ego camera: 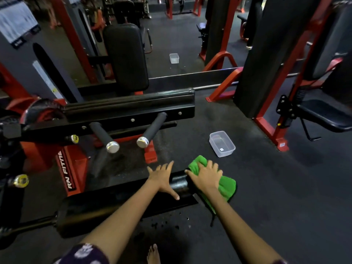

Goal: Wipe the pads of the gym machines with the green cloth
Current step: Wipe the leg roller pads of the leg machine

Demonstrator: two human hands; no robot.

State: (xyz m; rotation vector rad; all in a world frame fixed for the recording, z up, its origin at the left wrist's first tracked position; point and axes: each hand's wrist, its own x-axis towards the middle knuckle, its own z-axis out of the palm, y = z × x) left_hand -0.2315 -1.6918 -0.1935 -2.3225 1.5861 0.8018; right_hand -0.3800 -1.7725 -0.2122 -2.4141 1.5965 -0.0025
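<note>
A long black roller pad of a red and black machine lies low in front of me. My right hand presses the green cloth over the pad's right end, fingers curled into the cloth. My left hand rests flat on the pad just left of the cloth, fingers spread. A second long black pad runs across the machine higher up, with an upright black back pad behind it.
A clear plastic tub stands on the dark floor just beyond the cloth. Two black handles with chrome caps stick out toward me. Another machine's red frame and black seat stand at the right. A mirror lines the back.
</note>
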